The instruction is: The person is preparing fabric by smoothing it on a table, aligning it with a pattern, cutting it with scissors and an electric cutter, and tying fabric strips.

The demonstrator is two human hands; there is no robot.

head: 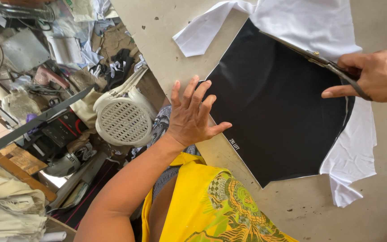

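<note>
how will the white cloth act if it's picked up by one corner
Probably floppy: the white cloth lies wrinkled beyond the black panel. Likely light, looking thin. It may shift easily; the left hand presses the panel down.

A big flat table, pale grey, with small dark spots and scuffs on top. Bright, soft light all over it.

Past the table edge, on the left, a messy floor full of stuff. A round white fan lying on its side, close to the table. Scraps of cloth in white and black, scattered about. A long grey metal bar slanting across the mess. Wooden boards low on the left. A stack of folded cream cloth in the bottom corner. Wires and clear plastic bags up in the top corner.
</note>
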